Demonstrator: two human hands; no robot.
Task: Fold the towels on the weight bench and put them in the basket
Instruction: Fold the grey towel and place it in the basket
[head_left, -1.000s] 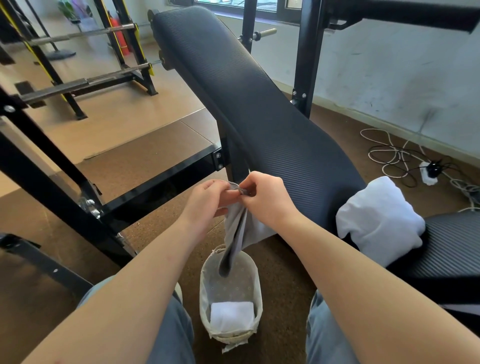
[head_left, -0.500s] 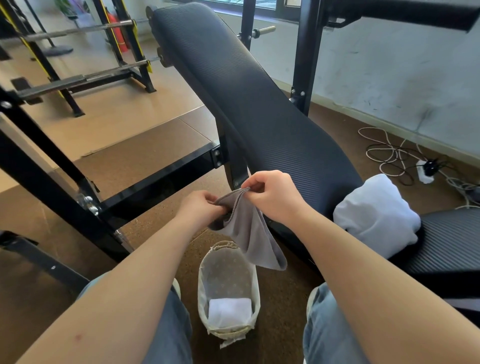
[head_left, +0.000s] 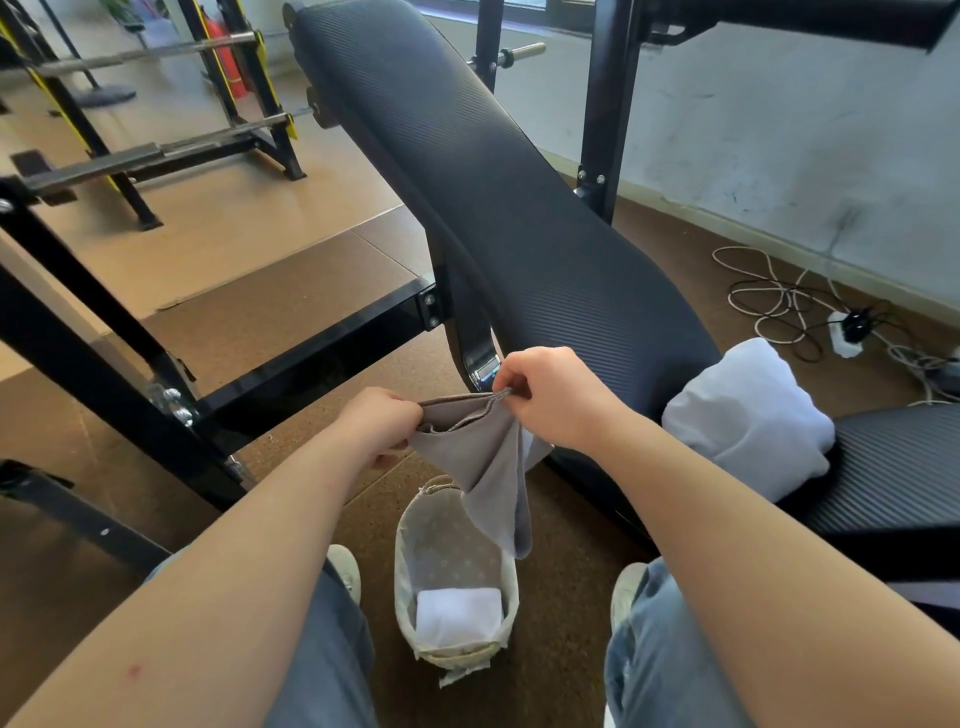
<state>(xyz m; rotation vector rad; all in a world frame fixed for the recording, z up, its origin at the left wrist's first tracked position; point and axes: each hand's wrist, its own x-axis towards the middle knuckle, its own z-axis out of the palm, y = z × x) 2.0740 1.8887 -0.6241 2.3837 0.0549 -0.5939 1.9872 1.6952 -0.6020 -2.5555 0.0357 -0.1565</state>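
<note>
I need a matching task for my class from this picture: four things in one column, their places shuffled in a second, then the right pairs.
Things
1. grey towel
2. loose white towel
3. folded white towel
4. basket

Places
A. on the floor
B. on the bench
C. pinched between the left hand and the right hand
D. inside the basket

Pairs: 1-C, 2-B, 3-D, 4-A

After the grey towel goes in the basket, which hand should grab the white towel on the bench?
Probably the right hand: the white towel lies on the bench on its side, while the left hand is farther off. Both grip the grey towel.
</note>
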